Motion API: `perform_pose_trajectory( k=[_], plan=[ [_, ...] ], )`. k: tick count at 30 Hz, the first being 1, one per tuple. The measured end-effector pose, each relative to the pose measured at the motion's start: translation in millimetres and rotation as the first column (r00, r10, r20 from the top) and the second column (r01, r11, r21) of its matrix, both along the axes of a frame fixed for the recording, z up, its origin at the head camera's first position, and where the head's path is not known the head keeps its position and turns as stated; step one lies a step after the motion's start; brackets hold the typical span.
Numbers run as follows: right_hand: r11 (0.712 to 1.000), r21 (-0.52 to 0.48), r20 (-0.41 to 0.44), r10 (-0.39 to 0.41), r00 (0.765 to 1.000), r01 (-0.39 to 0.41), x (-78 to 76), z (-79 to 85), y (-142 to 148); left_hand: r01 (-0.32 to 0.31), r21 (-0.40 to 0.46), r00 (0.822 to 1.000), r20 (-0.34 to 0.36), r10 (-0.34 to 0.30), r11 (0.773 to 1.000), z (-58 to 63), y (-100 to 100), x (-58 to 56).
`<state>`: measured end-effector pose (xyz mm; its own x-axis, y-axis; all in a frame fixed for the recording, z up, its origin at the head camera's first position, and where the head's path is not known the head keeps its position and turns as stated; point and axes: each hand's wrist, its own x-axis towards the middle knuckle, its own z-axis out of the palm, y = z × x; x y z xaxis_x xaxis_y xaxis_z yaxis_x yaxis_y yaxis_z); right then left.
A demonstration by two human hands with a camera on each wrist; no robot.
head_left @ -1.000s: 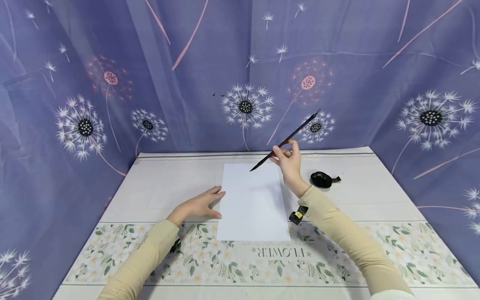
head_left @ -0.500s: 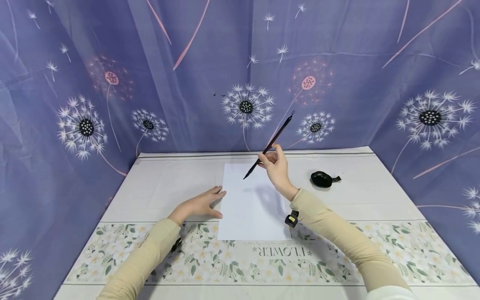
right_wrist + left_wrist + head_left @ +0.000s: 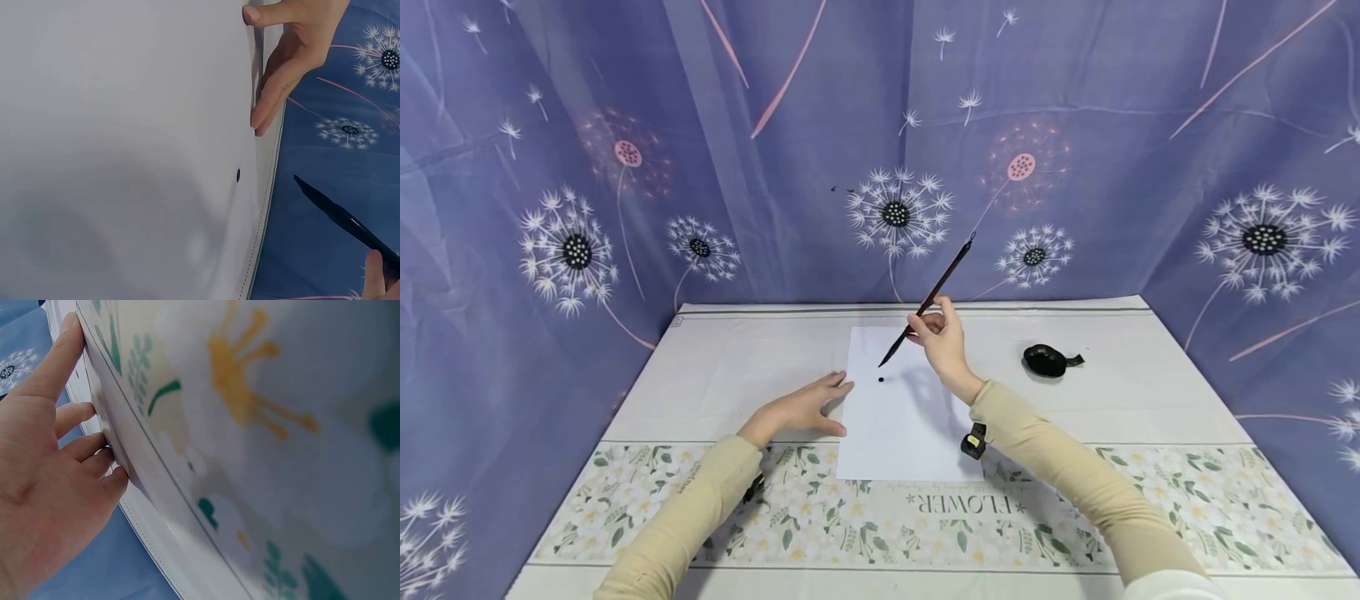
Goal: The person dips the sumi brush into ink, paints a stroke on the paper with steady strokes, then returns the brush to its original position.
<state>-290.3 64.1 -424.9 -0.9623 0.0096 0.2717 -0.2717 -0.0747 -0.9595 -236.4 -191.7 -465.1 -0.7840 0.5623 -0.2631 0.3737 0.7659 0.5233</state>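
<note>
A dark writing brush (image 3: 946, 279) slants in my right hand (image 3: 943, 346), pinched between thumb and fingers with its tip pointing down and left. The tip hangs just above the white sheet of paper (image 3: 902, 433). On the sheet, near its left side, sits a small black ink dot (image 3: 881, 380), which also shows in the right wrist view (image 3: 238, 175). My left hand (image 3: 801, 408) rests with fingers spread at the paper's left edge. In the left wrist view the left hand (image 3: 56, 456) has its fingertips on the table surface.
A small black dish (image 3: 1044, 360) with a short handle stands right of the paper. The tablecloth (image 3: 715, 358) has a flowered band (image 3: 805, 533) along the front. A blue-purple dandelion curtain (image 3: 790, 167) encloses the back and sides.
My right hand has moved left and toward me with the brush, and the brush stands steeper. A black dot now shows on the paper. The left hand has stayed in place.
</note>
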Motion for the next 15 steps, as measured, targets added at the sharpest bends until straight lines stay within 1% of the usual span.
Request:
perform_pose_trajectory(
  k=[8, 15],
  plan=[
    [0.998, 0.057, -0.008, 0.016, 1.0, -0.015, -0.6, -4.3, -0.4, -0.004, 0.027, 1.0, -0.009, 0.004, 1.0, 1.6, 0.8, 1.2],
    [0.996, 0.084, 0.007, 0.007, 1.0, -0.008, -0.7, -9.8, 0.0, 0.003, 0.025, 1.0, -0.008, -0.003, 1.0, 1.5, 1.4, 2.4]
  ],
)
